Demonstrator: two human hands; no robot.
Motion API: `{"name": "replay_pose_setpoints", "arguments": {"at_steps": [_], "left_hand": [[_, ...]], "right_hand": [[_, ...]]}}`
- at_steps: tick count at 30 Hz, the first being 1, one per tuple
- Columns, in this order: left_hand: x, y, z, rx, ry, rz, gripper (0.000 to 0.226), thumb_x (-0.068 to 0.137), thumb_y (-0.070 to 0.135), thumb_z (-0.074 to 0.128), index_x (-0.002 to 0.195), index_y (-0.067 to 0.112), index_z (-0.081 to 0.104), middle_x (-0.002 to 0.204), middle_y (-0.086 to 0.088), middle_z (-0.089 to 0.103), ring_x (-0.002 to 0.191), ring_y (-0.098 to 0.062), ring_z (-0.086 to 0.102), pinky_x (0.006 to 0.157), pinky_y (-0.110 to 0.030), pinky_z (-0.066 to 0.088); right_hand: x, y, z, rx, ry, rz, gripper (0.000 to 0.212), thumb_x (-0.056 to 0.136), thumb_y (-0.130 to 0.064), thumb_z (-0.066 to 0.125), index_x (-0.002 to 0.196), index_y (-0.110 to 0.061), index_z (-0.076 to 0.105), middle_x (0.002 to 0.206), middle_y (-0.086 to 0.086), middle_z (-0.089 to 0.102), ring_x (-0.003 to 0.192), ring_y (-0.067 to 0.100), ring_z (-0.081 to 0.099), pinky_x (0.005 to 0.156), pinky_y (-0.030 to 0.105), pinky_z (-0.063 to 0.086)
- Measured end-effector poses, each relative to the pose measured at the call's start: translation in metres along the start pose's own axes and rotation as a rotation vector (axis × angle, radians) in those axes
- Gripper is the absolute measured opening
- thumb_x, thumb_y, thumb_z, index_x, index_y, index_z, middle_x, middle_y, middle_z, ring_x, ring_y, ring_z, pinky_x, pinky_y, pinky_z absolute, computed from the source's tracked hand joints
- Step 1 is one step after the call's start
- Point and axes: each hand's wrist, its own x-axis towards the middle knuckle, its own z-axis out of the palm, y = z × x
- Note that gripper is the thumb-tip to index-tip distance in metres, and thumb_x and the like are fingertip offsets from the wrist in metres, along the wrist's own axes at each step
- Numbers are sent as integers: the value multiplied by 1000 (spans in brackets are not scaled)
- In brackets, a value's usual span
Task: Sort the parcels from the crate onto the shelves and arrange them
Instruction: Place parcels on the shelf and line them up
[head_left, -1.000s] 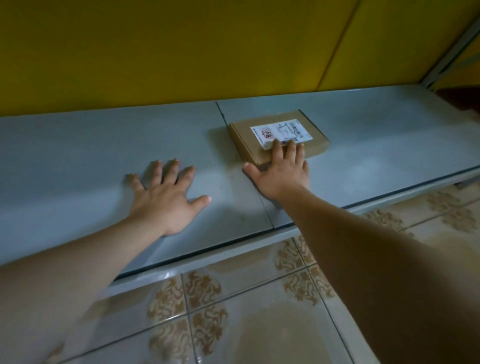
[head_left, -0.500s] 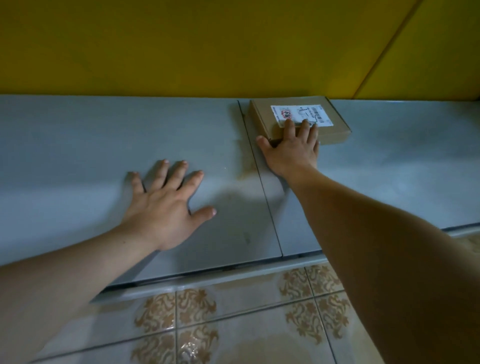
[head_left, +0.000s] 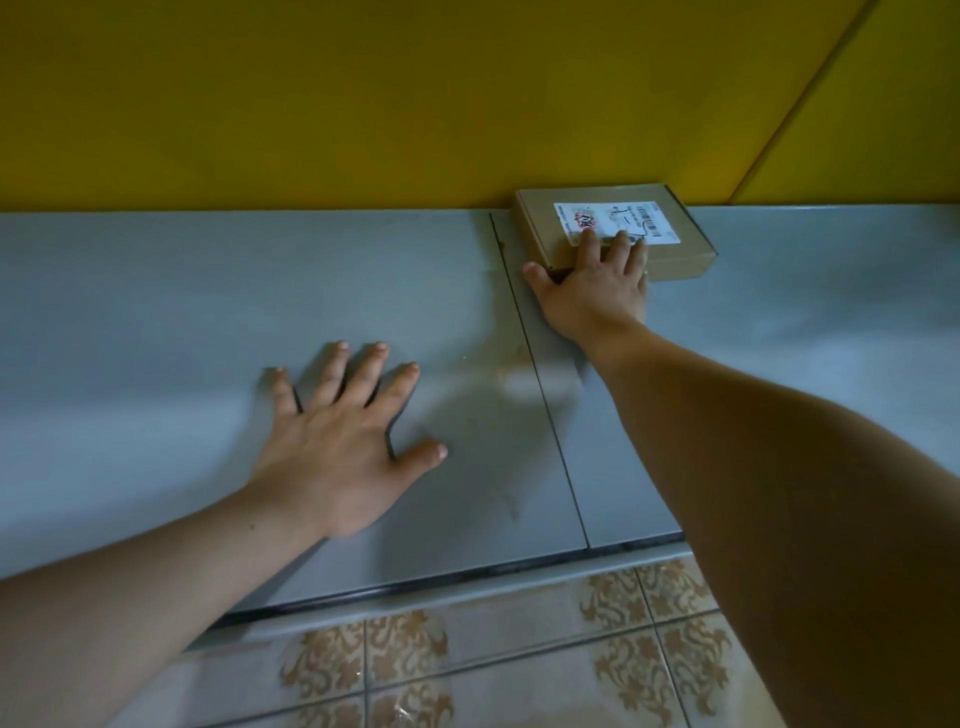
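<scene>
The shelf (head_left: 156, 312) is seen as a wide grey surface across the middle of the view, divided by a seam that runs from 12 towards 5 o'clock. Above it, at 12 o'clock, a yellow wall (head_left: 363, 104) is shown; below it, at 6 o'clock, patterned floor tiles (head_left: 493, 665) are visible. Two bare forearms are stretched over the shelf from the lower corners.

The left hand (head_left: 337, 447) is laid flat on the shelf at 8 o'clock, palm down, with the fingers and thumb spread wide and nothing held.

The right hand (head_left: 597, 296) is placed at 1 o'clock, just right of the seam. Its fingers are laid straight over the top of the parcel (head_left: 537, 228), and its thumb is spread out to 9 o'clock near the parcel's near-left corner.

The parcel, a flat brown cardboard box, is lying at 1 o'clock at the back of the shelf. Whether it touches the wall cannot be told. A white printed label (head_left: 613, 218) is stuck on its top and is partly covered by the fingertips.
</scene>
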Motion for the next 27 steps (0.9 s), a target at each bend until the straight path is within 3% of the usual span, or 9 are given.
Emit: {"name": "replay_pose_setpoints", "arguments": {"at_steps": [4, 9, 18, 24, 27], "left_hand": [[1, -2, 0, -8, -5, 9, 95, 65, 83, -8, 150, 40, -6, 161, 10, -16, 147, -19, -20, 114, -62, -1], [-1, -2, -2, -22, -6, 27, 83, 81, 82, 12, 151, 40, -3, 162, 9, -14, 148, -21, -17, 113, -63, -1], [0, -6, -8, -92, -22, 58, 80, 84, 80, 23, 152, 40, 7, 163, 6, -5, 149, -24, -11, 112, -66, -2], [-21, -23, -24, -255, -52, 102, 77, 87, 70, 44, 152, 36, 21, 163, 3, 8, 150, -22, 6, 118, -52, 8], [-48, -33, -34, -235, -66, 174, 78, 88, 66, 48, 153, 32, 21, 163, 0, 10, 150, -23, 8, 118, -53, 12]], "right_hand": [[-1, -3, -1, 2, 1, 18, 94, 91, -74, 36, 159, -19, 4, 165, 17, -2, 152, 36, -10, 122, 51, 0], [-23, -6, -7, 42, 40, -15, 95, 91, -71, 40, 160, -19, -1, 166, 13, -2, 153, 31, -7, 122, 47, 0], [-137, 12, -19, -78, -153, 17, 90, 92, -73, 32, 159, -19, 6, 166, 11, 4, 153, 30, 1, 123, 47, 7], [-208, 22, -54, -142, -184, 48, 85, 93, -68, 38, 157, -18, 13, 163, 11, 17, 151, 30, 12, 122, 48, 15], [-237, 20, -71, -153, -197, 88, 82, 95, -67, 37, 157, -18, 15, 163, 11, 20, 150, 30, 14, 121, 48, 16]]}}
